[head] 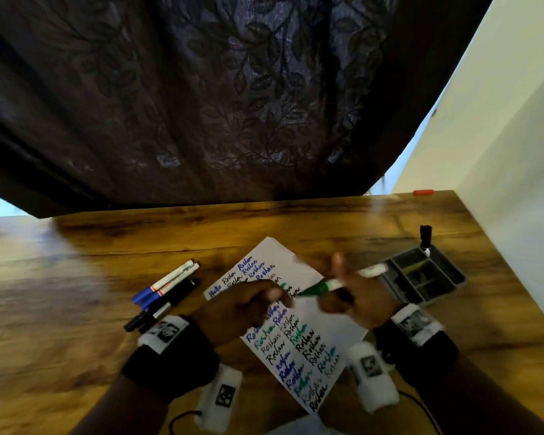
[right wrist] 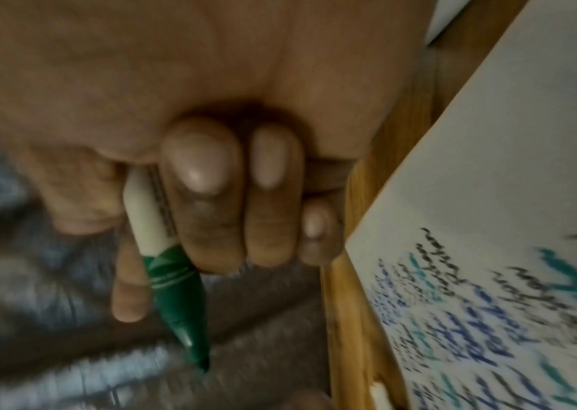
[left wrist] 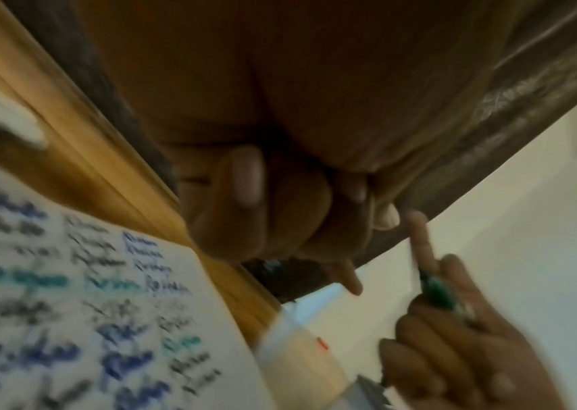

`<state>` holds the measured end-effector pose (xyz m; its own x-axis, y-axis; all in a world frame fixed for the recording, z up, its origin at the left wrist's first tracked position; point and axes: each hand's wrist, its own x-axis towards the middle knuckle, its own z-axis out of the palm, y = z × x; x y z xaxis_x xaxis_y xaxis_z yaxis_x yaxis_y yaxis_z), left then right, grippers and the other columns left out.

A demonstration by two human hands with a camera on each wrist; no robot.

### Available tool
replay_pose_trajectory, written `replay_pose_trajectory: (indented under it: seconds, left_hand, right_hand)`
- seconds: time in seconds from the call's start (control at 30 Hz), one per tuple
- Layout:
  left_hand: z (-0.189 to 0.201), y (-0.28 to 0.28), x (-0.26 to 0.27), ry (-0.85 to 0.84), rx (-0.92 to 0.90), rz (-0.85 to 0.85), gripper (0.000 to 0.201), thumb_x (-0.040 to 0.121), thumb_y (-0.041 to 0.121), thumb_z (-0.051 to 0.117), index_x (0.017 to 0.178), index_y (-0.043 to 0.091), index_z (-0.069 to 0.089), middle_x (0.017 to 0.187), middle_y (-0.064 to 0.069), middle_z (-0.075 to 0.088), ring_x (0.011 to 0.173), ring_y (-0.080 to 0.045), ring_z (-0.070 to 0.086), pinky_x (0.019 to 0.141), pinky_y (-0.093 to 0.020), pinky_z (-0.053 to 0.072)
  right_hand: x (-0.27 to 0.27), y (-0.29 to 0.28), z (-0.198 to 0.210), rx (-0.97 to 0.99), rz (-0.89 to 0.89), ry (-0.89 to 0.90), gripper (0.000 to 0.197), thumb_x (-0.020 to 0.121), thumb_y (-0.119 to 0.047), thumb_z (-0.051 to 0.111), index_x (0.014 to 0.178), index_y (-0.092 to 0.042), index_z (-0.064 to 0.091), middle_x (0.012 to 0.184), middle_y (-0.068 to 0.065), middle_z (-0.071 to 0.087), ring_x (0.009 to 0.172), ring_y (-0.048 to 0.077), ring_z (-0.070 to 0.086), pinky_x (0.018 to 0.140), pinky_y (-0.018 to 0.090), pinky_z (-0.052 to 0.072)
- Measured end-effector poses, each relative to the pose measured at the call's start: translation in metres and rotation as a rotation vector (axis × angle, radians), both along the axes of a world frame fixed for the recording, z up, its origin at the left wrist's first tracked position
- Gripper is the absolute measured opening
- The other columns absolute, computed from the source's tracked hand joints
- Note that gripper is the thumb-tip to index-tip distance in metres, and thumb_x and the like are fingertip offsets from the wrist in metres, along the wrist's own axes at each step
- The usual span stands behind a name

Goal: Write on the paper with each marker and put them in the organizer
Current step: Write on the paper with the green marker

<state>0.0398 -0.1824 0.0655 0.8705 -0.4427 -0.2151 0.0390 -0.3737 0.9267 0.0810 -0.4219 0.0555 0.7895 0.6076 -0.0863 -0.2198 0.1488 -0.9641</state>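
Observation:
A white paper (head: 322, 323) covered in blue, green and black handwriting lies on the wooden table (head: 76, 277). My right hand (head: 355, 299) grips an uncapped green marker (head: 319, 288) above the paper, tip pointing left; the right wrist view shows the green marker (right wrist: 169, 266) pinched between thumb and fingers. My left hand (head: 252, 306) hovers over the paper just left of the tip, fingers curled (left wrist: 262, 208); no cap or other thing shows in it. The grey organizer (head: 446, 271) sits at the right, with one black marker (head: 425, 238) standing in it.
Several blue and black markers (head: 164, 290) lie together on the table left of the paper. A small red object (head: 423, 192) rests at the far right edge. A dark curtain (head: 233, 105) hangs behind the table and a pale wall (head: 500, 183) borders its right side.

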Motion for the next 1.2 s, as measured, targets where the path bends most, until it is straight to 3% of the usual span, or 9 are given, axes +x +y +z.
replay_pose_trajectory:
  seconds: [0.1, 0.2, 0.3, 0.4, 0.5, 0.7, 0.83, 0.93, 1.2]
  left_hand:
    - [-0.014, 0.041, 0.001, 0.028, 0.017, 0.179, 0.034, 0.093, 0.057, 0.043, 0.107, 0.033, 0.062, 0.061, 0.008, 0.046, 0.054, -0.002, 0.042, 0.049, -0.015, 0.036]
    - [-0.033, 0.057, 0.006, -0.036, 0.114, 0.279, 0.054, 0.070, 0.088, 0.044, 0.099, 0.044, 0.058, 0.072, 0.016, 0.066, 0.062, 0.001, 0.058, 0.057, -0.020, 0.045]
    - [-0.040, 0.036, 0.012, -0.106, 0.370, 0.170, 0.035, 0.085, 0.072, 0.045, 0.108, 0.045, 0.050, 0.080, 0.004, 0.069, 0.070, -0.004, 0.065, 0.066, -0.028, 0.053]
    - [-0.053, 0.009, 0.021, -0.167, 0.480, 0.107, 0.031, 0.092, 0.053, 0.054, 0.119, 0.039, 0.046, 0.075, 0.006, 0.058, 0.064, -0.004, 0.054, 0.059, -0.022, 0.042]
    - [-0.072, -0.007, 0.032, -0.173, 0.490, 0.063, 0.050, 0.086, 0.050, 0.066, 0.128, 0.039, 0.042, 0.079, 0.012, 0.050, 0.072, -0.009, 0.049, 0.064, -0.028, 0.040]
    - [-0.093, -0.006, 0.041, -0.141, 0.594, -0.041, 0.079, 0.074, 0.056, 0.074, 0.141, 0.041, 0.036, 0.131, -0.001, 0.053, 0.119, -0.023, 0.052, 0.098, -0.039, 0.046]
    - [-0.103, -0.004, 0.042, -0.135, 0.586, 0.012, 0.079, 0.068, 0.061, 0.075, 0.136, 0.047, 0.037, 0.129, 0.003, 0.054, 0.119, -0.021, 0.050, 0.098, -0.042, 0.047]
    - [-0.107, -0.005, 0.043, -0.127, 0.583, 0.013, 0.081, 0.062, 0.067, 0.074, 0.133, 0.050, 0.037, 0.125, 0.004, 0.055, 0.115, -0.020, 0.052, 0.095, -0.043, 0.048]
    - [-0.108, -0.003, 0.045, -0.113, 0.571, 0.025, 0.081, 0.061, 0.063, 0.078, 0.130, 0.050, 0.039, 0.125, 0.007, 0.057, 0.110, -0.016, 0.054, 0.093, -0.039, 0.050]
  right_hand:
    - [0.015, -0.030, 0.012, -0.021, -0.142, -0.029, 0.067, 0.090, -0.069, 0.038, 0.136, -0.023, 0.055, 0.040, 0.003, 0.022, 0.037, 0.012, 0.021, 0.045, 0.021, 0.028]
    - [0.018, -0.036, 0.012, -0.191, -0.264, -0.144, 0.045, 0.101, -0.048, 0.034, 0.132, -0.027, 0.059, 0.043, 0.005, 0.030, 0.039, 0.017, 0.025, 0.046, 0.027, 0.019]
    - [0.012, -0.019, -0.008, -0.160, -0.316, -0.068, 0.028, 0.101, -0.008, 0.043, 0.124, -0.011, 0.058, 0.055, 0.011, 0.037, 0.042, 0.017, 0.036, 0.048, 0.030, 0.025]
    - [0.006, 0.000, -0.040, -0.216, -0.343, -0.076, 0.015, 0.094, 0.009, 0.050, 0.106, 0.000, 0.052, 0.055, 0.005, 0.055, 0.050, 0.021, 0.051, 0.055, 0.032, 0.040]
    - [0.005, 0.009, -0.067, -0.293, -0.315, -0.120, 0.013, 0.089, 0.007, 0.062, 0.097, -0.001, 0.055, 0.063, 0.004, 0.070, 0.062, 0.016, 0.068, 0.065, 0.026, 0.053]
    - [-0.001, 0.003, -0.097, -0.516, -0.304, -0.408, 0.014, 0.081, -0.017, 0.070, 0.093, -0.020, 0.065, 0.082, -0.005, 0.072, 0.080, 0.005, 0.069, 0.075, 0.021, 0.054]
    - [-0.006, 0.003, -0.103, -0.611, -0.302, -0.508, 0.017, 0.082, -0.025, 0.063, 0.090, -0.039, 0.065, 0.094, -0.026, 0.068, 0.088, -0.001, 0.065, 0.079, 0.013, 0.049]
    - [-0.007, 0.003, -0.110, -0.591, -0.331, -0.548, 0.016, 0.081, -0.033, 0.060, 0.096, -0.030, 0.067, 0.100, -0.019, 0.068, 0.096, 0.002, 0.065, 0.086, 0.022, 0.052]
    - [-0.010, 0.003, -0.119, -0.616, -0.383, -0.548, 0.012, 0.075, -0.024, 0.069, 0.086, -0.017, 0.069, 0.080, -0.007, 0.070, 0.074, 0.007, 0.065, 0.066, 0.026, 0.055]
